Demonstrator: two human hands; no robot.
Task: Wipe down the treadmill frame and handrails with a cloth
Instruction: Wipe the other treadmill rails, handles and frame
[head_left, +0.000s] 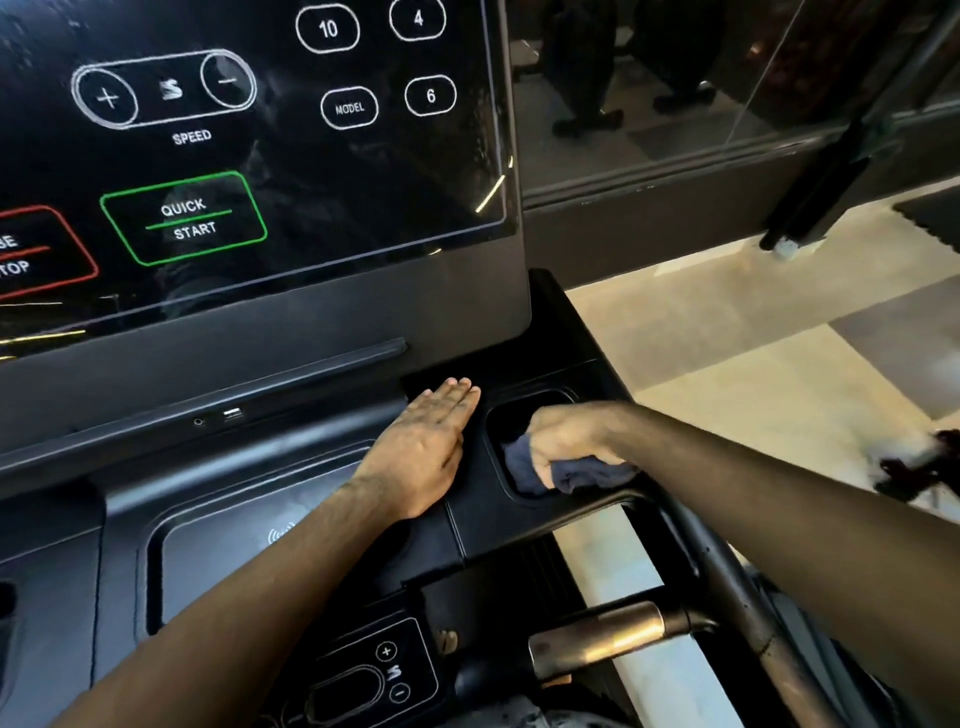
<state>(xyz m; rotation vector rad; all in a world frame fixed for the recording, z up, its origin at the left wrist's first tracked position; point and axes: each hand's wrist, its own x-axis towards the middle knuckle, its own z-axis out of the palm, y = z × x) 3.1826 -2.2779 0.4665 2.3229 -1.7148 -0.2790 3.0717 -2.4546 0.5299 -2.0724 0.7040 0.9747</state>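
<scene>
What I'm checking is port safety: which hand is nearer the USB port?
Left. The left hand lies flat on the console right of the USB port; the right hand is farther right, gripping the cloth in the cup holder.

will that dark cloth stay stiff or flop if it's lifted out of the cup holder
Probably floppy: the cloth is bunched and folded under the right hand. Likely light, since one hand grips it. Unlikely to slip: it looks like soft, matte fabric.
</scene>
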